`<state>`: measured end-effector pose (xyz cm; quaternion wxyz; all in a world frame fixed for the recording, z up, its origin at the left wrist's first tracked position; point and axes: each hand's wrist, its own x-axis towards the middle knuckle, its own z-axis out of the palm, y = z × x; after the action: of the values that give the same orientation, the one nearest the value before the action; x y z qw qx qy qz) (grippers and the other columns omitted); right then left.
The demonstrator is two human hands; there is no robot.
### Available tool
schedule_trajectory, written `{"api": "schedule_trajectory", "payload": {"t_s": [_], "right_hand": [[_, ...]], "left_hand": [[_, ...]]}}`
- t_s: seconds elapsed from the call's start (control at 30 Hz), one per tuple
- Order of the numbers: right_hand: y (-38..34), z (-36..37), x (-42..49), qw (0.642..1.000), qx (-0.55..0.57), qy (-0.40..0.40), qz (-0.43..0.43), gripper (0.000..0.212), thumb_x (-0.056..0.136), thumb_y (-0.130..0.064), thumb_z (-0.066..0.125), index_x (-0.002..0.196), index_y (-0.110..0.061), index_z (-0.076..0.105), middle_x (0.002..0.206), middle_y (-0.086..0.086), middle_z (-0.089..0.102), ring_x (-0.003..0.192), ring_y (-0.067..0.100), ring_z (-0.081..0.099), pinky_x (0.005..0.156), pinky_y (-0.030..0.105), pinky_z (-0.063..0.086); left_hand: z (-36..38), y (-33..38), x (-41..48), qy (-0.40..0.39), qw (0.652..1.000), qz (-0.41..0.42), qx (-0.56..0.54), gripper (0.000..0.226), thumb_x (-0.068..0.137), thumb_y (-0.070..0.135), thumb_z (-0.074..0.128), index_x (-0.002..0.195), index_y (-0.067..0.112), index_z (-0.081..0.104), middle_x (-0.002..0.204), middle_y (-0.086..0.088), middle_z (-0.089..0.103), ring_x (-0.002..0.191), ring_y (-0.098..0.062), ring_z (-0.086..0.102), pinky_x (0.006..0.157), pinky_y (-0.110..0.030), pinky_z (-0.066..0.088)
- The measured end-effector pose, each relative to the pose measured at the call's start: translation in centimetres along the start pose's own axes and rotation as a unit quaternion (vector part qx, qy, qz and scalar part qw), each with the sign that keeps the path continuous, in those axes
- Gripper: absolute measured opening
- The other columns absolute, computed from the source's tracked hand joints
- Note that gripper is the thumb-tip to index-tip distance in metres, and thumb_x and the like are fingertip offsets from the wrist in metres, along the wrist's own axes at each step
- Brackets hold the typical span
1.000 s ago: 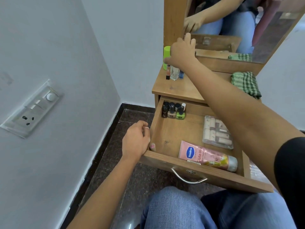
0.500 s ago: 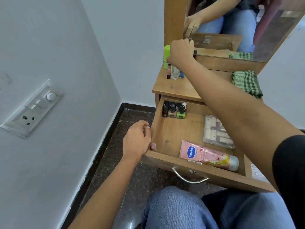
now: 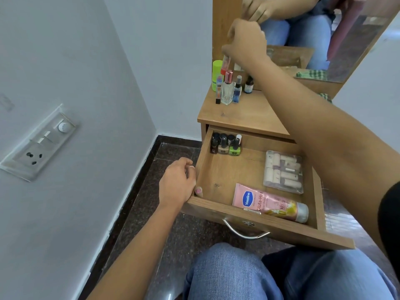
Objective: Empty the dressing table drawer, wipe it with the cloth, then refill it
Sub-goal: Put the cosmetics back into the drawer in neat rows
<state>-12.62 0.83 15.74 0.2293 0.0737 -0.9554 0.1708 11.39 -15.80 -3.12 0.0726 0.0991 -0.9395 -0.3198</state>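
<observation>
The wooden drawer (image 3: pixel 216 169) stands pulled out over my knees. My left hand (image 3: pixel 176 184) grips its left wall, thumb inside. In it are several nail polish bottles (image 3: pixel 226 145) at the back left, a clear plastic case of rollers (image 3: pixel 283 172) on the right and a pink Vaseline tube (image 3: pixel 268 202) along the front. My right hand (image 3: pixel 246 43) is raised over the tabletop (image 3: pixel 242 113) and pinches a small pink tube (image 3: pixel 225 64) just above a cluster of small bottles (image 3: pixel 228 89). The green checked cloth (image 3: pixel 324 97) is mostly hidden behind my right forearm.
A lime green bottle (image 3: pixel 217 74) stands at the tabletop's back left corner against the mirror frame (image 3: pixel 225 18). The white wall with a switch panel (image 3: pixel 41 141) is close on the left. A metal handle (image 3: pixel 244 232) hangs on the drawer front above my jeans.
My right hand has lifted off the cluster of bottles, which now shows in full, and holds the small pink tube above it. My left hand has stayed on the drawer wall.
</observation>
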Motion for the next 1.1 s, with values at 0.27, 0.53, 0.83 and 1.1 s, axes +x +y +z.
{"api": "schedule_trajectory", "payload": {"t_s": [0.27, 0.53, 0.83, 1.1], "right_hand": [[0.8, -3.9, -3.5, 0.958, 0.249, 0.114, -0.08, 0.029, 0.083, -0.019, 0.055, 0.105, -0.002, 0.059, 0.066, -0.016, 0.056, 0.061, -0.002, 0.052, 0.067, 0.019, 0.046], [3.1, -0.5, -16.0, 0.917, 0.221, -0.178, -0.279, 0.023, 0.09, -0.018, 0.063, 0.109, -0.006, 0.061, 0.089, -0.005, 0.063, 0.071, 0.002, 0.056, 0.065, 0.014, 0.047], [4.7, 5.2, -25.0, 0.818, 0.236, -0.424, -0.308, 0.029, 0.09, -0.012, 0.063, 0.117, -0.005, 0.055, 0.093, -0.005, 0.06, 0.079, 0.014, 0.063, 0.072, 0.018, 0.051], [5.3, 7.0, -26.5, 0.801, 0.235, -0.505, -0.22, 0.028, 0.088, -0.006, 0.063, 0.115, -0.013, 0.057, 0.098, -0.009, 0.06, 0.084, 0.004, 0.059, 0.078, 0.018, 0.051]], "left_hand": [[-0.2, 0.2, 0.0, -0.008, 1.0, -0.007, 0.007, 0.021, 0.097, 0.028, 0.048, 0.112, 0.023, 0.063, 0.103, 0.008, 0.065, 0.088, -0.01, 0.061, 0.077, -0.038, 0.055], [-0.2, 0.4, 0.1, -0.01, 1.0, -0.008, -0.004, 0.022, 0.096, 0.03, 0.048, 0.11, 0.023, 0.063, 0.102, 0.007, 0.065, 0.088, -0.011, 0.061, 0.076, -0.037, 0.054], [-0.3, 0.3, 0.0, -0.011, 1.0, 0.002, -0.02, 0.022, 0.096, 0.026, 0.05, 0.11, 0.02, 0.065, 0.104, 0.003, 0.067, 0.09, -0.012, 0.062, 0.08, -0.036, 0.054], [-0.5, 0.5, -0.1, -0.002, 1.0, 0.007, -0.025, 0.022, 0.097, 0.023, 0.05, 0.111, 0.018, 0.065, 0.104, 0.002, 0.067, 0.088, -0.011, 0.062, 0.081, -0.033, 0.054]]}}
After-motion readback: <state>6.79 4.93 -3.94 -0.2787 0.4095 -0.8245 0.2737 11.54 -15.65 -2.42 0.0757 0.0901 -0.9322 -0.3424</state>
